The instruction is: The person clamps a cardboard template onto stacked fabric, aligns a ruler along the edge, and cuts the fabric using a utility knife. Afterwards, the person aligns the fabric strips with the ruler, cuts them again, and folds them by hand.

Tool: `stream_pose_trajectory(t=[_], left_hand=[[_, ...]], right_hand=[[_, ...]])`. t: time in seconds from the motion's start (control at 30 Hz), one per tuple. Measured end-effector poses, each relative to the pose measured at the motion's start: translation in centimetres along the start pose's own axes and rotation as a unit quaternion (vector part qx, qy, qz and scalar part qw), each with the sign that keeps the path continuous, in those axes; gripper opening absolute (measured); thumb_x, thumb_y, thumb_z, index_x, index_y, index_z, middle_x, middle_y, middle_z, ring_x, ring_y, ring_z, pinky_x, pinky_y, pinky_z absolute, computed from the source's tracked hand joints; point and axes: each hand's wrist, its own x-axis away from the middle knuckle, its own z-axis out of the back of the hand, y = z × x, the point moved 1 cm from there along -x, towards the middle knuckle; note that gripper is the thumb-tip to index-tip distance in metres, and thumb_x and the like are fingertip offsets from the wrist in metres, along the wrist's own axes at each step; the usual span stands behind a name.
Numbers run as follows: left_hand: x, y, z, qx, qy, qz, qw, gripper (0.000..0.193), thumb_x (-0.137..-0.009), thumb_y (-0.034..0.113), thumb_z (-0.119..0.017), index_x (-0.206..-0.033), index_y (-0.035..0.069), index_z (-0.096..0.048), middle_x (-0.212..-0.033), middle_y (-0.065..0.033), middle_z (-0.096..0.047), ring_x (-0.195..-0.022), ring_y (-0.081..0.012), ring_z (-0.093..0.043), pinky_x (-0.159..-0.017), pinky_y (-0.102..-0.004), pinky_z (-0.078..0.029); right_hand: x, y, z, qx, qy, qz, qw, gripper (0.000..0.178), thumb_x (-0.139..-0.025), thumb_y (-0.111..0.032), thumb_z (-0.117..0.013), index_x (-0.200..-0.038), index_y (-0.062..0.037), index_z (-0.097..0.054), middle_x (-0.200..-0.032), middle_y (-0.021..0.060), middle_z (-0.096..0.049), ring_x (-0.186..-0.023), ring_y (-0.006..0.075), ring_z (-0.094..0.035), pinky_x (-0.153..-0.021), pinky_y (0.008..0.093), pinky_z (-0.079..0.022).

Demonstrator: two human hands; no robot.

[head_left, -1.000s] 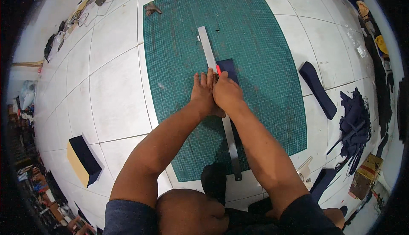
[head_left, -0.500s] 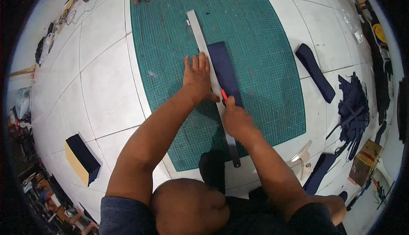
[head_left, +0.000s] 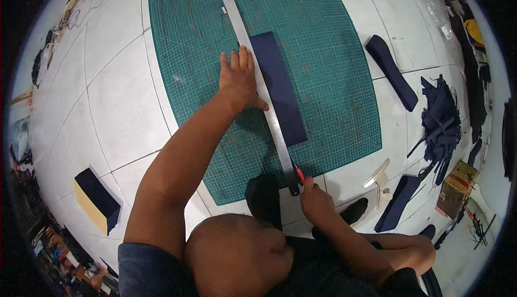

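Note:
A long metal ruler [head_left: 278, 130] lies lengthwise on a green cutting mat [head_left: 339, 55], along the left edge of a dark navy fabric piece [head_left: 283, 95]. My left hand [head_left: 238, 84] presses on the ruler with its fingers stretched out and its thumb across the metal. Near the ruler's close end, my right hand [head_left: 316, 200] is closed round a red-handled cutter [head_left: 300, 175]. The cutter's tip is beside the ruler's right edge, past the near end of the fabric. Whether the blade touches the mat, I cannot tell.
To the right on the white tiles lie a navy strip [head_left: 392, 73], a heap of navy scraps [head_left: 441, 119], a large metal clip [head_left: 378, 178], another navy piece [head_left: 397, 204] and a box [head_left: 458, 186]. A navy-and-tan piece [head_left: 98, 200] lies left. My dark-covered foot [head_left: 263, 200] touches the mat's near edge.
My right hand has drawn the cutter toward me along the ruler, from beside the fabric to near the ruler's close end. My left hand stays pressed on the ruler. The whole view has shifted slightly.

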Motion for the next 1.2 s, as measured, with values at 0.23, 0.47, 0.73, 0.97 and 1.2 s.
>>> stream_pose_trajectory(t=[0.23, 0.47, 0.73, 0.97, 1.2], left_hand=[[0.1, -0.3, -0.2, 0.002, 0.002, 0.002, 1.000, 0.151, -0.051, 0.083, -0.075, -0.152, -0.010, -0.011, -0.160, -0.0266, -0.010, -0.148, -0.0418, -0.018, -0.119, -0.0573, -0.017], [-0.3, 0.5, 0.4, -0.006, -0.026, -0.004, 1.000, 0.148, -0.056, 0.085, -0.071, -0.153, -0.008, -0.010, -0.161, -0.0262, -0.010, -0.147, -0.0415, -0.020, -0.119, -0.0567, -0.016], [-0.2, -0.5, -0.3, 0.013, -0.031, -0.004, 0.999, 0.141, -0.059, 0.079, -0.073, -0.155, -0.004, -0.011, -0.162, -0.0259, -0.007, -0.148, -0.0424, -0.016, -0.119, -0.0569, -0.014], [-0.1, -0.2, -0.1, 0.038, -0.021, -0.011, 0.999, 0.141, -0.058, 0.076, -0.076, -0.155, -0.004, -0.011, -0.161, -0.0260, -0.005, -0.148, -0.0440, -0.016, -0.119, -0.0571, -0.015], [-0.5, -0.6, -1.0, -0.005, -0.024, -0.004, 1.000, 0.145, -0.056, 0.080, -0.074, -0.154, -0.005, -0.010, -0.161, -0.0253, -0.009, -0.149, -0.0408, -0.017, -0.119, -0.0565, -0.015]], right_hand=[[1.6, -3.4, 7.3, -0.050, 0.039, 0.036, 0.997, 0.028, -0.096, -0.013, -0.050, -0.117, 0.0002, -0.037, -0.085, 0.0313, -0.064, -0.082, 0.0506, -0.065, -0.074, 0.0586, -0.050], [-13.2, -10.8, 13.8, -0.067, 0.244, 0.162, 0.954, 0.028, -0.093, -0.019, -0.049, -0.112, -0.0008, -0.039, -0.092, 0.0328, -0.065, -0.085, 0.0508, -0.065, -0.076, 0.0604, -0.050], [-18.4, -17.3, 16.5, -0.072, 0.212, 0.117, 0.968, 0.033, -0.095, -0.023, -0.048, -0.116, 0.0009, -0.041, -0.111, 0.0330, -0.064, -0.106, 0.0495, -0.062, -0.091, 0.0571, -0.048], [-18.8, -18.2, 17.8, -0.089, 0.179, 0.115, 0.973, 0.034, -0.098, -0.025, -0.044, -0.118, 0.0019, -0.043, -0.114, 0.0321, -0.063, -0.111, 0.0480, -0.061, -0.095, 0.0558, -0.047], [-16.6, -15.8, 16.0, -0.063, 0.108, 0.108, 0.986, 0.035, -0.098, -0.020, -0.041, -0.125, 0.0032, -0.043, -0.117, 0.0320, -0.062, -0.111, 0.0485, -0.060, -0.094, 0.0559, -0.047]])
